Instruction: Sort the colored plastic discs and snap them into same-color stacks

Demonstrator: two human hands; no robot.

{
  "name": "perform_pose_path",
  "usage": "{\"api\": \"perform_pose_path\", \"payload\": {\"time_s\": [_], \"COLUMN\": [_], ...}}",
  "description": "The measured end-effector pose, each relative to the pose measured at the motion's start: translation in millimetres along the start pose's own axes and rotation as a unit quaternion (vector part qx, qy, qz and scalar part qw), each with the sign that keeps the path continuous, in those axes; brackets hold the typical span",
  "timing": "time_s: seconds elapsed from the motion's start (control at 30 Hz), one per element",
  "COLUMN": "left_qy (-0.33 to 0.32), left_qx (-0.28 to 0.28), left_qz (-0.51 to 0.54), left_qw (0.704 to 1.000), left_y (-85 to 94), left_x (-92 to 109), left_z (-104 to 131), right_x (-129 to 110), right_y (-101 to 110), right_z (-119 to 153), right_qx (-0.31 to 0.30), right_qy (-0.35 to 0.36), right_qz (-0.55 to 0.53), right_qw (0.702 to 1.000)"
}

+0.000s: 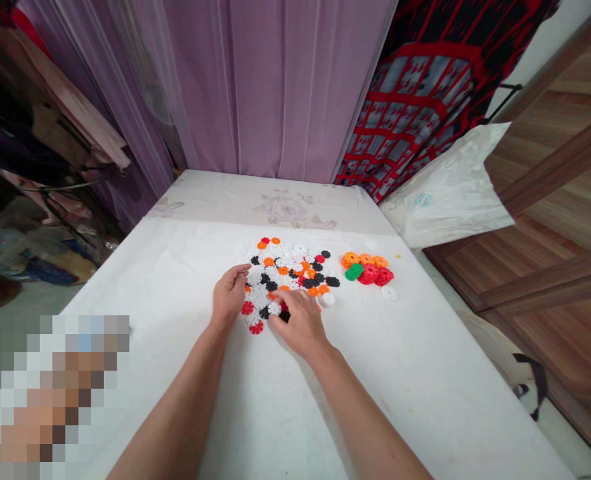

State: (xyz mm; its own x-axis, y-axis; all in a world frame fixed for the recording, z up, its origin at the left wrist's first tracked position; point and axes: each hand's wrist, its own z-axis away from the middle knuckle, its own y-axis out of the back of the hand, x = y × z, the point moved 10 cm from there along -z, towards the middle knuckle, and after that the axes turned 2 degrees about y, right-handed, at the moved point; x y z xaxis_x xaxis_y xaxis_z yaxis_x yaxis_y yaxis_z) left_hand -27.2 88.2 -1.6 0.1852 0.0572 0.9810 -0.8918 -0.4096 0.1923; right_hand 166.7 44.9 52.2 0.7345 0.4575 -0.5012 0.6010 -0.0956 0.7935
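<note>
Snowflake discs point(288, 273) lay heaped mid-table on the white cloth point(175, 280). The left hand point(229, 293) cupped the pile's edge, loosely open; the right hand point(298, 323) pinched a white disc point(274, 308). A careless sweep might have scattered pieces floorward.

A white-covered tabletop point(185, 280) carries a loose scatter of white, black, orange and red snowflake discs point(288, 273), with a joined cluster of orange, red and green discs point(368, 268) just beside it.
</note>
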Motion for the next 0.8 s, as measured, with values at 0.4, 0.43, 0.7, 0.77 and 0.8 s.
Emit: {"api": "perform_pose_path", "payload": {"time_s": [0.4,0.43,0.7,0.77,0.8], "left_qy": [-0.012,-0.009,-0.011,-0.015,-0.018], "left_qx": [0.003,-0.001,-0.01,-0.009,-0.007], "left_qz": [-0.023,-0.022,-0.054,-0.053,-0.052], "left_qw": [1.0,1.0,0.998,0.998,0.998], "left_y": [1.3,0.7,-1.2,-1.6,-1.7], "left_x": [9,9,10,8,8], "left_z": [3,3,5,4,4], "right_x": [110,110,106,108,108], "right_y": [85,83,73,71,71], "right_z": [47,47,40,40,40], "right_qx": [0.215,0.21,0.178,0.176,0.177], "right_qy": [-0.107,-0.107,-0.115,-0.116,-0.113], "right_qz": [0.046,0.045,0.042,0.048,0.051], "right_qw": [0.97,0.971,0.976,0.976,0.976]}}
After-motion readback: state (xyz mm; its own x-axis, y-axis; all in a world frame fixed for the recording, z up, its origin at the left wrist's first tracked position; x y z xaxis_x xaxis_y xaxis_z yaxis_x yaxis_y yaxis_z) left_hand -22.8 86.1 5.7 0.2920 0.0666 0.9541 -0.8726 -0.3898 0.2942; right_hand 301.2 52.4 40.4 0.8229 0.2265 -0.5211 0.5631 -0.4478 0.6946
